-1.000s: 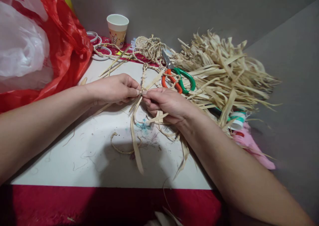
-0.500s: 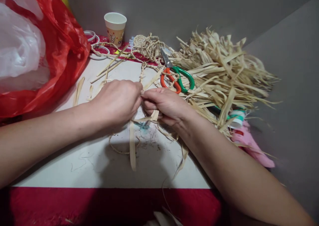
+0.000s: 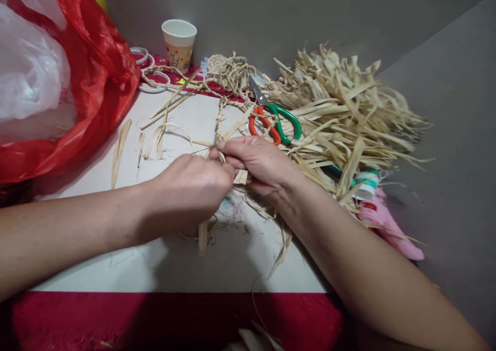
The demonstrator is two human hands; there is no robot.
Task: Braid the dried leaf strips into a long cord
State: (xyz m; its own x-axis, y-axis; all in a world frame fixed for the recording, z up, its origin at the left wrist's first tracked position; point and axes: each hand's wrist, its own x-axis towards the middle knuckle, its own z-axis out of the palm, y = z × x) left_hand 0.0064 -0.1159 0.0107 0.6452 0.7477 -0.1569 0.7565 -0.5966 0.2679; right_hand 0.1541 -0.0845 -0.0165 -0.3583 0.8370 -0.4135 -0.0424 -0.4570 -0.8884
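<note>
Our right hand (image 3: pixel 258 160) pinches the thin tan braided straw cord (image 3: pixel 219 118), which could unravel if that pinch slackens; our left hand (image 3: pixel 194 186) curls fist-like, any hold hidden.

Braid (image 3: pixel 218 120), lower end seemingly hidden

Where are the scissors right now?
In the head view, the scissors lie just right of centre, beyond the right hand, with the heap of dried leaf strips to their right and the coiled braided cord near their tip.
</note>
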